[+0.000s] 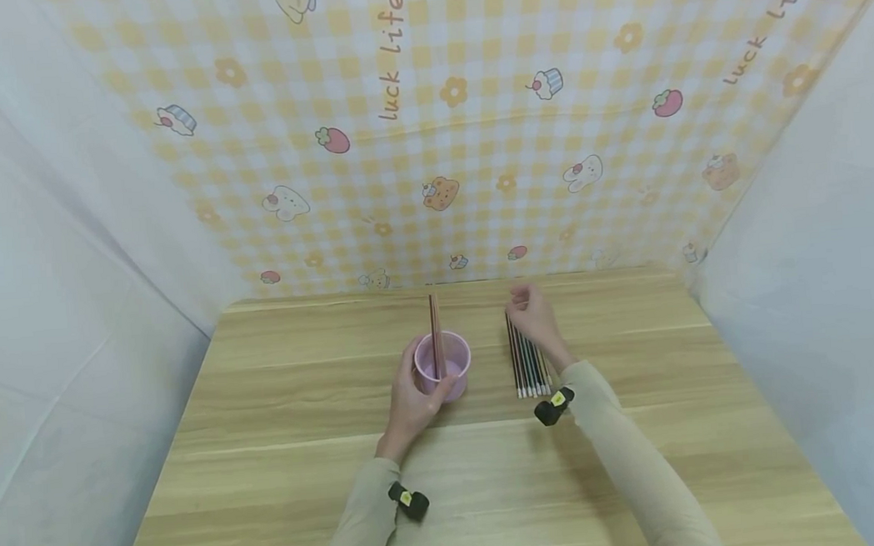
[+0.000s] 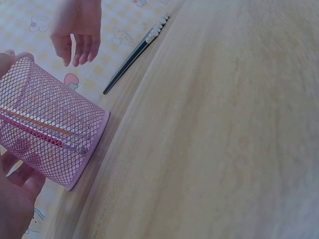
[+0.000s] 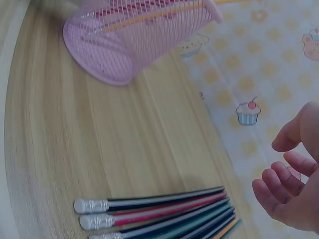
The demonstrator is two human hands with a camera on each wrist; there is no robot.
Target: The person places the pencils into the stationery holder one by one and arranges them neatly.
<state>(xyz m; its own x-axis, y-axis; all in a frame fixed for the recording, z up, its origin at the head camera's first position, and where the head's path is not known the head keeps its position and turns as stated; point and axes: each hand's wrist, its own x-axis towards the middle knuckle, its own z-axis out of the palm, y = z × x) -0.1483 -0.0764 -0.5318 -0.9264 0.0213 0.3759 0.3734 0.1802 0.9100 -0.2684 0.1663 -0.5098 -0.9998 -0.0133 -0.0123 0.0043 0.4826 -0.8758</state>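
Note:
My left hand (image 1: 410, 400) holds a pink mesh pencil cup (image 2: 55, 99) around its side, thumb near the rim in the head view. Two pencils (image 1: 438, 327), one dark red and one orange, lean inside the cup and stick up past its rim. Over the far ends of a row of several pencils (image 1: 527, 363) hovers my right hand (image 1: 533, 313). Its fingers curl loosely with nothing between them, as the right wrist view shows (image 3: 291, 184). Those pencils lie side by side, their white eraser ends (image 3: 92, 206) toward me.
Everything stands on a wood-grain table (image 1: 306, 473). A yellow checked cloth (image 1: 459, 138) with cartoon prints hangs behind the table's far edge. Pale sheets (image 1: 55, 288) close off the left and right sides. A dark wrist camera sits on each sleeve.

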